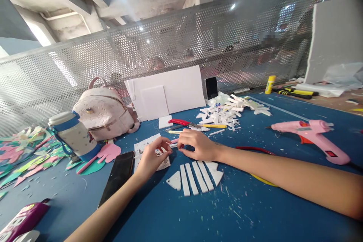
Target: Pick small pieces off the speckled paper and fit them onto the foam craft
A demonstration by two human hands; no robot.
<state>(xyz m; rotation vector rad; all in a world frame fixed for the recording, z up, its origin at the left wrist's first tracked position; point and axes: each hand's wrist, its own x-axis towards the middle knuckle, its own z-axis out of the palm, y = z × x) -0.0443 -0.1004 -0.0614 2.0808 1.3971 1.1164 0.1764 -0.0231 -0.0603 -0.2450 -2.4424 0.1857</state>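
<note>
My left hand [153,157] and my right hand [198,145] meet over the blue table [198,211], both pinched on a small thin piece [173,145] between them; I cannot make out what it is. Under the left hand lies a white sheet [141,147] with small specks. Just in front of the hands, several cut white foam strips [195,177] lie side by side, with a triangular piece [175,180] at the left end and another [216,174] at the right.
A black phone [117,176] lies left of my left arm. A pink glue gun [312,136] sits at the right. Red-handled scissors [180,122], a yellow pen [212,125] and white foam scraps [227,111] lie behind. White boards [170,90], a pink backpack [103,111], a bottle [72,134].
</note>
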